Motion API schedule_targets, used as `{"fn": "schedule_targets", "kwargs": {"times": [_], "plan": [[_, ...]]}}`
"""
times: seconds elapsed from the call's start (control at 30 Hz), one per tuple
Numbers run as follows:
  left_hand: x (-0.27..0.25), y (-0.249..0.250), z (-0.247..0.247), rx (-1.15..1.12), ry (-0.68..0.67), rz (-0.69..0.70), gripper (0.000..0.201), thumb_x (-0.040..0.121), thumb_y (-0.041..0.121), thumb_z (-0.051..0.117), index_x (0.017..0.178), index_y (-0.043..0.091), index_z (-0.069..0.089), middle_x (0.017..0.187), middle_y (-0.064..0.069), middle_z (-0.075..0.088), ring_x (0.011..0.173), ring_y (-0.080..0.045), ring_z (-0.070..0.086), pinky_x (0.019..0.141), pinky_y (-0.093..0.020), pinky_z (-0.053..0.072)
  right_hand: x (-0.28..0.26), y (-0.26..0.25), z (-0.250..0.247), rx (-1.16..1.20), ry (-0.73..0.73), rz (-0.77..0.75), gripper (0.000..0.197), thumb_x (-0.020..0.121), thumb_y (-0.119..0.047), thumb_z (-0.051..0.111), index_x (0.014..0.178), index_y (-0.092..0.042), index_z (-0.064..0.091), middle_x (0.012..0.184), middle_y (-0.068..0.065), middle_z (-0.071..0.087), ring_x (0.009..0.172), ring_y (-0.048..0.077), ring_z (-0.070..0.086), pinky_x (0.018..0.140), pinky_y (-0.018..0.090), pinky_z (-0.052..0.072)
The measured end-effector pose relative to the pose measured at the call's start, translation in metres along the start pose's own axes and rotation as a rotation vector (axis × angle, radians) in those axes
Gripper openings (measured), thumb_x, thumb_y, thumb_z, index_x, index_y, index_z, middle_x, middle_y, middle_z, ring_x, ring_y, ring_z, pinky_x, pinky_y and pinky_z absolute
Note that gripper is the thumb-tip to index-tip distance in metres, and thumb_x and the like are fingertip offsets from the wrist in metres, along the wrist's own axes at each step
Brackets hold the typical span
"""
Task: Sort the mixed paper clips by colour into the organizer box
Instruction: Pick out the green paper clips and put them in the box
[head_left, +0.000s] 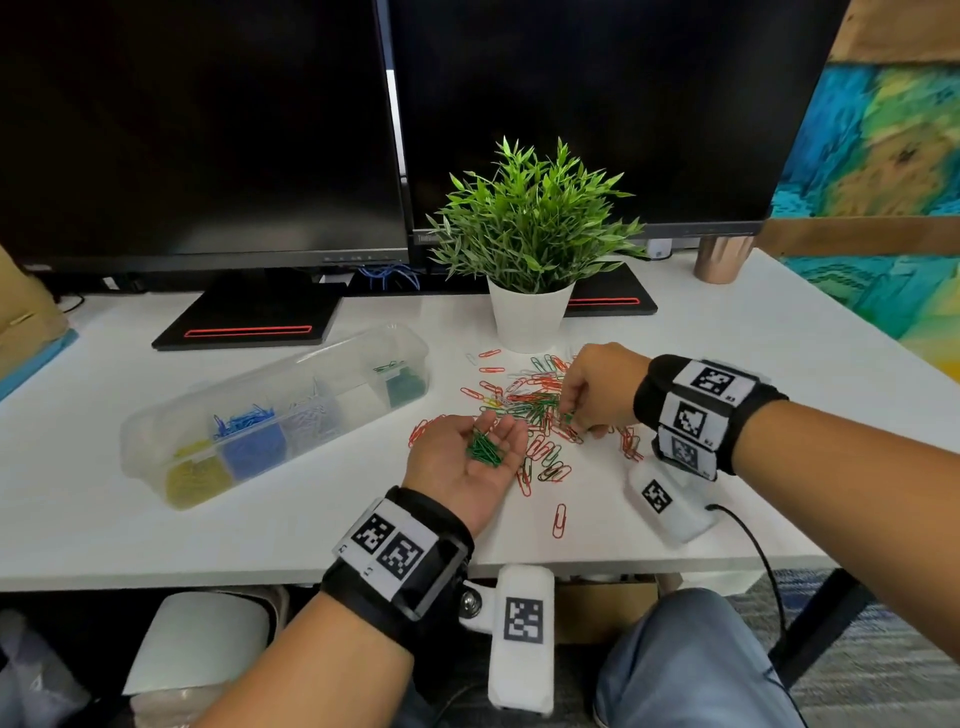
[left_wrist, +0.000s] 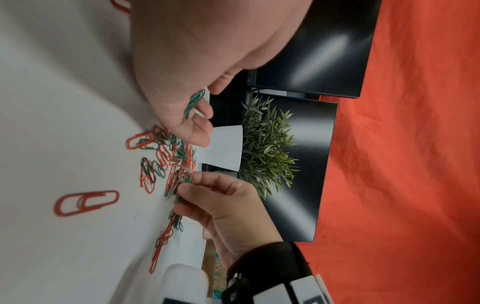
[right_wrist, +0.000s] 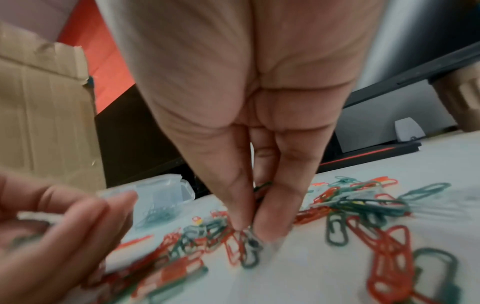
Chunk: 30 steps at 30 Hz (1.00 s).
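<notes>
Several green paper clips (head_left: 485, 448) lay in our open, cupped left hand (head_left: 464, 461) while our right hand (head_left: 592, 391) pinched another from the red-and-green pile (head_left: 540, 410) on the desk (head_left: 727, 332), so we judged the organizer box (head_left: 275, 415) came next.

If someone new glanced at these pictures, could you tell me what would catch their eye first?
Probably the red and green scatter of paper clips on the white desk, with the right hand pinching into it. Next, the left hand, palm up, cradles green clips beside the pile. Left of that lies the clear organizer box, and the green potted plant stands behind.
</notes>
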<state>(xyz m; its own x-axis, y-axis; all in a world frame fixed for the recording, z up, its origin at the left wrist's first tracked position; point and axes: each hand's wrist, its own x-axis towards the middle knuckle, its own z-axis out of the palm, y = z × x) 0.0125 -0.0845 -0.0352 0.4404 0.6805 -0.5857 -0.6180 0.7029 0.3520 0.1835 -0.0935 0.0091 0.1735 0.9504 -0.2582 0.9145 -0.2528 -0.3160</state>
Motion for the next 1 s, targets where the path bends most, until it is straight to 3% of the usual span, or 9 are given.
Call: {"fn": "schedule_targets", "kwargs": {"times": [0.1, 0.2, 0.33, 0.53, 0.67, 0.8, 1.0], "plan": [[-0.001, 0.0, 0.0, 0.004, -0.009, 0.001, 0.022, 0.098, 0.01, 0.041, 0.093, -0.005, 0.057, 0.094, -0.023, 0.061, 0.09, -0.033, 0.061, 0.093, -0.043, 0.05, 0.001, 0.004, -0.009, 0.21, 0.006, 0.025, 0.009, 0.08, 0.001, 0.072, 0.085, -0.006, 0.071, 0.06, -0.002, 0.067, 0.053, 0.011, 0.066, 0.059, 0.02, 0.057], [-0.001, -0.002, 0.0, 0.021, -0.028, 0.0, 0.023, 0.097, 0.009, 0.04, 0.093, -0.005, 0.057, 0.098, -0.025, 0.061, 0.095, -0.035, 0.06, 0.095, -0.044, 0.048, 0.0, 0.004, -0.016, 0.421, -0.057, 0.018, 0.009, 0.081, 0.002, 0.071, 0.089, -0.003, 0.07, 0.074, 0.012, 0.073, 0.069, 0.024, 0.072, 0.072, 0.032, 0.06], [0.0, -0.005, 0.0, 0.015, -0.05, -0.003, 0.02, 0.097, 0.007, 0.042, 0.094, -0.006, 0.057, 0.098, -0.026, 0.061, 0.103, -0.035, 0.059, 0.09, -0.045, 0.05, -0.005, -0.001, -0.02, 0.662, -0.108, 0.001, 0.013, 0.083, 0.008, 0.066, 0.094, 0.002, 0.067, 0.074, 0.013, 0.07, 0.057, 0.015, 0.069, 0.056, 0.022, 0.058], [-0.003, -0.009, 0.001, 0.02, -0.113, -0.011, 0.022, 0.096, 0.006, 0.041, 0.103, -0.007, 0.057, 0.103, -0.029, 0.062, 0.099, -0.039, 0.059, 0.094, -0.046, 0.048, -0.007, -0.007, -0.017, 0.868, -0.189, -0.031, 0.015, 0.085, 0.012, 0.06, 0.097, 0.007, 0.067, 0.075, 0.014, 0.07, 0.062, 0.017, 0.07, 0.06, 0.022, 0.059], [-0.003, -0.011, 0.003, -0.042, -0.179, -0.023, 0.018, 0.095, 0.009, 0.044, 0.105, -0.001, 0.056, 0.092, -0.021, 0.064, 0.093, -0.033, 0.063, 0.091, -0.051, 0.051, -0.009, -0.016, -0.013, 0.887, -0.238, -0.069, 0.018, 0.084, 0.015, 0.06, 0.1, 0.012, 0.065, 0.075, 0.015, 0.071, 0.064, 0.02, 0.071, 0.06, 0.022, 0.059], [0.004, -0.01, 0.002, -0.052, -0.16, 0.006, 0.033, 0.097, 0.009, 0.045, 0.127, -0.004, 0.051, 0.119, -0.022, 0.062, 0.104, -0.036, 0.063, 0.087, -0.051, 0.052, -0.009, -0.022, -0.012, 0.751, -0.185, -0.089, 0.019, 0.079, 0.014, 0.067, 0.097, 0.01, 0.068, 0.079, 0.019, 0.072, 0.065, 0.021, 0.071, 0.061, 0.023, 0.059], [0.003, -0.01, 0.001, -0.049, -0.187, 0.011, 0.033, 0.097, 0.006, 0.044, 0.128, -0.005, 0.05, 0.118, -0.026, 0.063, 0.107, -0.038, 0.063, 0.089, -0.052, 0.051, -0.012, -0.028, -0.01, 0.643, -0.105, -0.109, 0.011, 0.078, 0.002, 0.074, 0.089, 0.004, 0.073, 0.084, 0.021, 0.073, 0.069, 0.025, 0.071, 0.06, 0.023, 0.06]]}}
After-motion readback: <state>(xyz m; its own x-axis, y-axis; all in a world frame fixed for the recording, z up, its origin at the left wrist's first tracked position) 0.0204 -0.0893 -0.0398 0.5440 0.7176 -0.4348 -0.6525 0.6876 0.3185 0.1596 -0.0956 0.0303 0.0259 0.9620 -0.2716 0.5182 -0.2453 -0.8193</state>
